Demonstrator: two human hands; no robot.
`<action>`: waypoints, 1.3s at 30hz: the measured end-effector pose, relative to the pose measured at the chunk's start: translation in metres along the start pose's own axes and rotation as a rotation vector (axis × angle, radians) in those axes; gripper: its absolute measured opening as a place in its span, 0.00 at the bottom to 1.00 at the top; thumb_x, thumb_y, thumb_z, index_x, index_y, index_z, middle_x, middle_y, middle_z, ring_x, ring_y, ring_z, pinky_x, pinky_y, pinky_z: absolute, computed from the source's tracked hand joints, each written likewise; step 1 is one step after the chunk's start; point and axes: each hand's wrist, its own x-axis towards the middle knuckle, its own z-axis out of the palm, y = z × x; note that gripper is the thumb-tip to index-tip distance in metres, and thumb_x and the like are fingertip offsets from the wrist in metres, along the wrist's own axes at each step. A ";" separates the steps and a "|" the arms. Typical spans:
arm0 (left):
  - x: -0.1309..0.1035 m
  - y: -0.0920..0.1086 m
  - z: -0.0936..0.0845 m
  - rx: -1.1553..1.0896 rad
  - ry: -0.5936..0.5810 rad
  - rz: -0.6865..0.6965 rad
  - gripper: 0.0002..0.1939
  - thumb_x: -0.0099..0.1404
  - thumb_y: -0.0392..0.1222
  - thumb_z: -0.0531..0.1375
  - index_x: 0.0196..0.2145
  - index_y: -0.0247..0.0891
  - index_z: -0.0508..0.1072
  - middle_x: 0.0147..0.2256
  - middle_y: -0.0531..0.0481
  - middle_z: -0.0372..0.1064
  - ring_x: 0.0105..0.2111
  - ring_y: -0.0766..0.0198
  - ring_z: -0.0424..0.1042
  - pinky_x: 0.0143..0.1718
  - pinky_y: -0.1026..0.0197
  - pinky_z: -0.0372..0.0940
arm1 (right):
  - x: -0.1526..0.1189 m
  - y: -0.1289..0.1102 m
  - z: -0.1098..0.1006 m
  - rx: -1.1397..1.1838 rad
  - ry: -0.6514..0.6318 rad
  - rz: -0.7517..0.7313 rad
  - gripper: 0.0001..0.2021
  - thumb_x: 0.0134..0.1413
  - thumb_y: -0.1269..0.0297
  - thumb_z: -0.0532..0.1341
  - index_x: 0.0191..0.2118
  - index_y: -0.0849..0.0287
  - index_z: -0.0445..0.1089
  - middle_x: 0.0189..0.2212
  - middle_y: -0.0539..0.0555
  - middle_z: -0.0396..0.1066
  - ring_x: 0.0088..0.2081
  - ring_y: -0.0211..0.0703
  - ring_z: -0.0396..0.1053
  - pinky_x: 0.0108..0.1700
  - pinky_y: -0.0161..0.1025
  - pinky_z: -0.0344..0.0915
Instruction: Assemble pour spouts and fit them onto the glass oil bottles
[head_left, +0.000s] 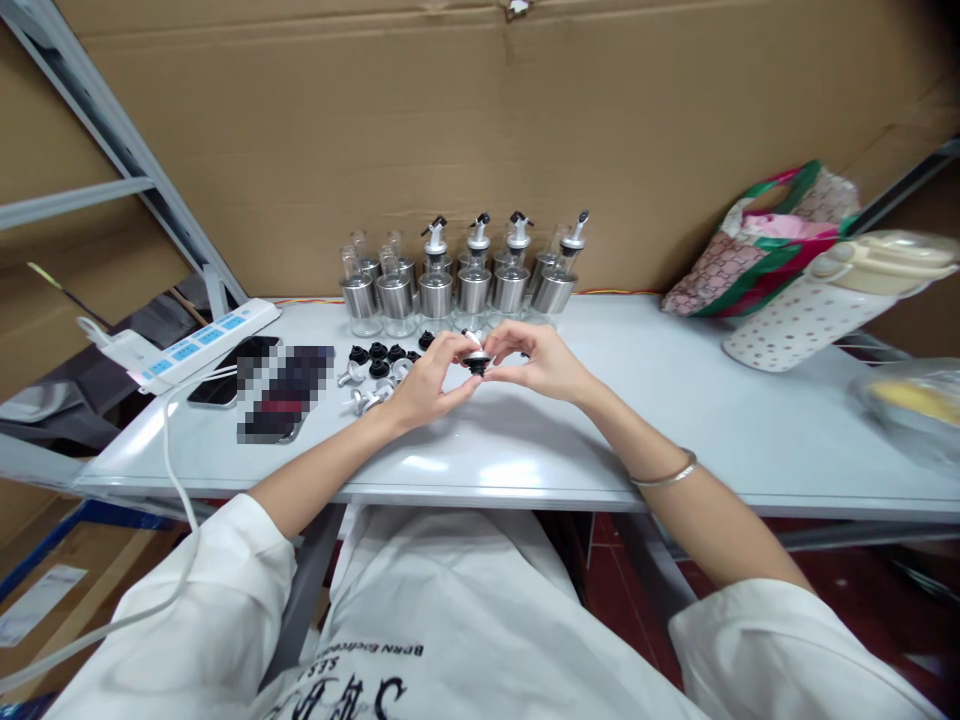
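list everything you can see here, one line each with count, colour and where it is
pourer cap: one, silver and black, held between both hands above the table
oil bottles: about eight, glass with steel bands, rowed at the table's back edge; four right ones capped
black stoppers: several, black, left of the hands
loose spouts: a few, silver, beside the stoppers
table: one, pale grey
power strip: one, white and blue, far left
phone: one, black, by the strip
bag: one, green, pink, patterned, far right
basket: one, cream, perforated, on its side, right
cardboard: brown, behind
bracelet: one, silver, right wrist
left hand: pinching cap
right hand: pinching cap
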 end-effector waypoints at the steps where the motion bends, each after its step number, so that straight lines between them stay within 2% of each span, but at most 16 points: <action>1: 0.000 -0.001 0.001 0.002 0.004 0.000 0.13 0.65 0.40 0.57 0.47 0.39 0.63 0.41 0.46 0.64 0.38 0.64 0.67 0.41 0.60 0.65 | 0.000 0.001 -0.001 -0.004 0.004 -0.011 0.16 0.41 0.58 0.69 0.34 0.58 0.66 0.32 0.53 0.73 0.34 0.43 0.72 0.42 0.44 0.70; 5: -0.001 -0.005 0.003 0.057 0.052 -0.022 0.13 0.66 0.44 0.58 0.46 0.39 0.64 0.40 0.47 0.65 0.38 0.64 0.68 0.41 0.60 0.65 | 0.000 0.001 -0.002 -0.041 0.024 -0.034 0.15 0.43 0.59 0.68 0.35 0.57 0.65 0.35 0.53 0.71 0.36 0.42 0.70 0.42 0.43 0.69; 9: -0.001 -0.007 0.004 0.105 0.157 -0.008 0.12 0.65 0.46 0.59 0.42 0.39 0.64 0.34 0.51 0.63 0.35 0.65 0.67 0.37 0.61 0.64 | -0.001 -0.002 0.001 -0.073 -0.044 0.007 0.11 0.47 0.58 0.65 0.31 0.58 0.64 0.29 0.51 0.69 0.31 0.39 0.68 0.39 0.41 0.68; 13: -0.001 -0.005 0.004 0.125 0.171 -0.009 0.10 0.63 0.41 0.61 0.40 0.38 0.64 0.31 0.54 0.60 0.32 0.67 0.65 0.35 0.63 0.64 | 0.000 -0.007 0.002 -0.114 -0.099 0.022 0.12 0.49 0.55 0.63 0.28 0.60 0.68 0.27 0.52 0.71 0.31 0.40 0.69 0.39 0.41 0.67; 15: 0.000 -0.004 0.003 0.136 0.123 -0.036 0.11 0.61 0.37 0.60 0.41 0.38 0.64 0.34 0.52 0.61 0.34 0.66 0.65 0.37 0.63 0.64 | 0.001 -0.006 -0.004 -0.141 -0.036 0.017 0.12 0.51 0.55 0.62 0.30 0.60 0.69 0.27 0.53 0.73 0.30 0.41 0.69 0.38 0.40 0.67; 17: 0.000 -0.002 0.003 0.141 0.062 -0.059 0.14 0.60 0.35 0.60 0.44 0.37 0.65 0.36 0.50 0.61 0.36 0.66 0.66 0.40 0.62 0.65 | 0.004 0.000 -0.018 -0.223 0.080 0.023 0.11 0.53 0.57 0.59 0.31 0.60 0.70 0.27 0.54 0.74 0.30 0.41 0.70 0.36 0.38 0.66; 20: -0.001 -0.003 0.005 0.139 -0.010 -0.062 0.16 0.60 0.34 0.59 0.47 0.38 0.67 0.38 0.50 0.60 0.36 0.66 0.66 0.41 0.62 0.65 | 0.007 0.018 -0.045 -0.483 0.254 0.052 0.07 0.52 0.63 0.58 0.30 0.60 0.71 0.27 0.54 0.75 0.30 0.42 0.71 0.36 0.38 0.65; 22: -0.001 -0.004 0.006 0.129 -0.035 -0.049 0.16 0.60 0.33 0.58 0.46 0.39 0.67 0.38 0.50 0.60 0.37 0.67 0.66 0.42 0.62 0.65 | 0.007 0.034 -0.061 -0.620 0.268 0.117 0.06 0.50 0.68 0.58 0.29 0.61 0.73 0.27 0.55 0.76 0.29 0.42 0.71 0.37 0.38 0.65; 25: -0.002 -0.005 0.007 0.098 -0.055 -0.042 0.15 0.60 0.31 0.58 0.46 0.39 0.67 0.40 0.49 0.59 0.38 0.66 0.66 0.44 0.62 0.65 | 0.007 0.055 -0.075 -0.760 0.185 0.235 0.07 0.50 0.70 0.59 0.30 0.62 0.75 0.28 0.56 0.77 0.30 0.43 0.72 0.37 0.37 0.64; 29: -0.004 -0.004 0.008 0.043 -0.110 -0.048 0.16 0.58 0.27 0.56 0.44 0.38 0.66 0.42 0.47 0.58 0.42 0.65 0.67 0.47 0.61 0.64 | 0.006 0.070 -0.078 -0.864 0.040 0.366 0.08 0.50 0.69 0.60 0.32 0.64 0.77 0.28 0.57 0.78 0.30 0.44 0.72 0.35 0.36 0.63; 33: -0.004 -0.002 0.007 0.055 -0.150 -0.043 0.15 0.56 0.25 0.54 0.40 0.37 0.64 0.43 0.46 0.61 0.45 0.62 0.65 0.48 0.59 0.63 | 0.005 0.073 -0.077 -0.902 -0.005 0.391 0.09 0.50 0.67 0.60 0.32 0.63 0.78 0.28 0.56 0.78 0.30 0.43 0.72 0.34 0.35 0.61; 39: -0.002 0.000 0.005 0.081 -0.186 -0.055 0.14 0.53 0.25 0.52 0.37 0.38 0.61 0.36 0.48 0.62 0.40 0.60 0.62 0.44 0.57 0.62 | 0.005 0.074 -0.073 -0.948 -0.026 0.398 0.10 0.51 0.64 0.61 0.33 0.63 0.78 0.29 0.56 0.77 0.31 0.43 0.70 0.32 0.35 0.58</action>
